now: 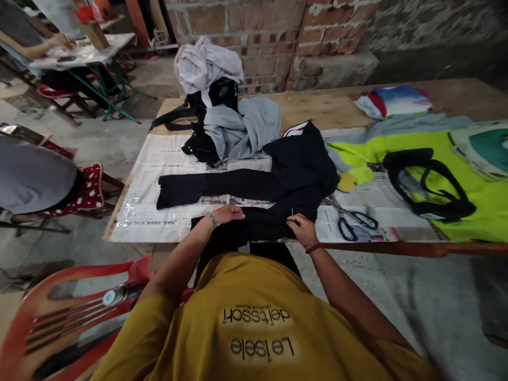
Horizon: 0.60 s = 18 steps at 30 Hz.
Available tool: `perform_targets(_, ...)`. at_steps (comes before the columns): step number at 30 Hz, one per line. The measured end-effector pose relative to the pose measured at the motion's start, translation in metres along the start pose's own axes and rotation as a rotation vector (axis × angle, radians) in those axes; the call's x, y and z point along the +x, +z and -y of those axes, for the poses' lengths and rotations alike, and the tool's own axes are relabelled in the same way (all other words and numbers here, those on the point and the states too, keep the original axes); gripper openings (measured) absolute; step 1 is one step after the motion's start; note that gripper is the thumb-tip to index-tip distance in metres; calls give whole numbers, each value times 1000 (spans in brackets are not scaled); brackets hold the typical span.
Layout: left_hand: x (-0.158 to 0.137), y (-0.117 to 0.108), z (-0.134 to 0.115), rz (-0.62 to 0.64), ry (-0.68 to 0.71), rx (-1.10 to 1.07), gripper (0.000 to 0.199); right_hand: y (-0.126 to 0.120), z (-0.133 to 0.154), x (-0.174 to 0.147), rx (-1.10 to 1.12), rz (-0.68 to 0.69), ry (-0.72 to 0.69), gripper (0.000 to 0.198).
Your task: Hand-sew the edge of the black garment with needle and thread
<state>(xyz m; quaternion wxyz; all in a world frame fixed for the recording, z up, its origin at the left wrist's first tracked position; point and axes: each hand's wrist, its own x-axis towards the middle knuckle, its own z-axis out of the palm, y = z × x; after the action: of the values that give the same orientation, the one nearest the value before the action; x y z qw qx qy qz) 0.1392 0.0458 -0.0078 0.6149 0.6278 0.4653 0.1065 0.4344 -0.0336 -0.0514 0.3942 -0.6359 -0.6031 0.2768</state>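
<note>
While one pair of scissors (346, 213) lies right of one dark garment (304, 159), left hand (229, 214) and right hand (305, 230), apart, fingers curled, pinch its near side.

"Le isele" (262, 347), "deitssori" (257, 316) upside down on mustard shirt (257, 331), newspaper print (154, 223) illegible

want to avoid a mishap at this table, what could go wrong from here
Two risks stand out. The scissors lie with their blades toward the black garment and a handle near the front edge of the table, so shifting the garment could snag it or knock them off. The thin white sliver by the right hand is too small to identify, but might prick if it is a needle.
</note>
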Motion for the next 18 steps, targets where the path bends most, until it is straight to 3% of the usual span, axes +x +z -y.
perform_targets(7, 4, -5, 11, -7, 4, -229, 32, -5, 1, 2, -4, 40, 25, 21)
perform_targets(18, -7, -21, 15, 31, -30, -373, 33, -5, 1, 1, 19, 30, 39, 21)
